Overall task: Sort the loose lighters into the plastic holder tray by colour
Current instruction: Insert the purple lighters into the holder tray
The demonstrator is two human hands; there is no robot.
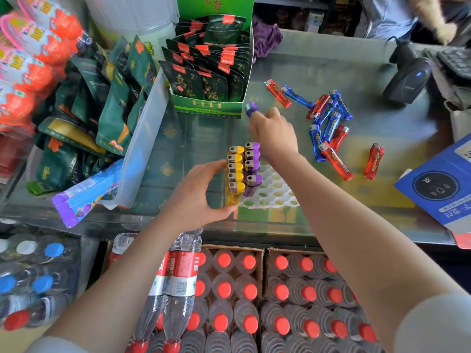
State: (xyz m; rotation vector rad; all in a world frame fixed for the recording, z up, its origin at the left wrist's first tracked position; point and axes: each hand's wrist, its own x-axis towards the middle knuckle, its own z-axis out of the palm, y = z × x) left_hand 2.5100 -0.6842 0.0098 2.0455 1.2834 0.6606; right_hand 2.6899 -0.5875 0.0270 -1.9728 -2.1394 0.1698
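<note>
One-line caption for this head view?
Left hand steadies the tray; right hand holds a purple lighter.

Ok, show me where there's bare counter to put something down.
Bare counter lies between the green box and the scanner, and between the tray and the blue card. Loose lighters crowd the middle right.

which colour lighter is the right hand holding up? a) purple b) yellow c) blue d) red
a, the right hand pinches a purple lighter above the tray, while the red lighters and blue lighters lie loose on the counter.
</note>
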